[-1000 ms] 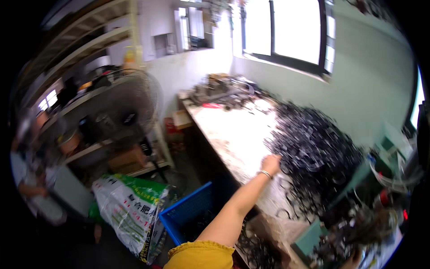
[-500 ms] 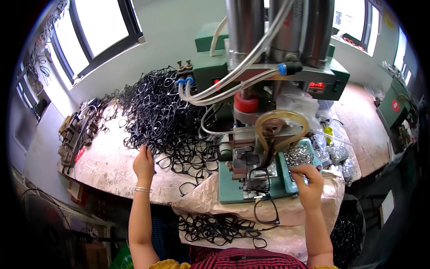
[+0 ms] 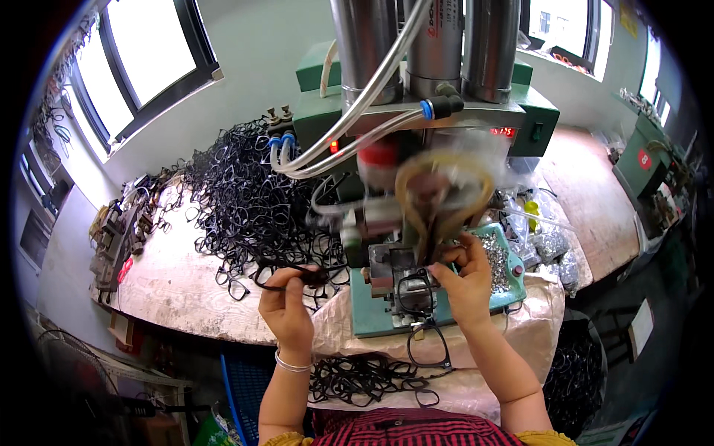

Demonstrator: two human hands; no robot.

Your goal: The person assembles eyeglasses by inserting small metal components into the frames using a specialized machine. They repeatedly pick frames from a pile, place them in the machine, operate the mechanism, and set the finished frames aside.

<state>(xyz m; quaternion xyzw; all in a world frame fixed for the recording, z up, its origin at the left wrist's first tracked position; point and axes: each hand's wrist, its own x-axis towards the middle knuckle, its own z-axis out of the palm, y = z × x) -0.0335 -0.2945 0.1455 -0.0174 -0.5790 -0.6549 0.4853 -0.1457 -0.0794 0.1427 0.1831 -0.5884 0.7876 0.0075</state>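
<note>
My left hand (image 3: 287, 316) is raised over the table and pinches a black eyeglass frame (image 3: 269, 285) between thumb and fingers. At the green press (image 3: 357, 312), my right hand (image 3: 470, 288) has its fingers closed at the right side of the metal fixture (image 3: 387, 262). Whatever is in those fingertips is too small to make out. Another black eyeglass frame (image 3: 430, 345) hangs at the front of the fixture, with one rim against the metal block. Above the fingers, a yellowish looped tube (image 3: 483, 182) and the press head are blurred.
A large heap of black frames (image 3: 249, 175) covers the table's left and middle. Several more frames (image 3: 361, 380) lie on brown paper by my lap. A teal tray (image 3: 515, 260) holds small metal parts (image 3: 496, 256). Plastic bags (image 3: 552, 244) stand right, metal tools (image 3: 123, 223) far left.
My left hand has come away from the heap toward the press with an eyeglass frame. My right hand has moved from the parts tray to the fixture. The view has shifted slightly.
</note>
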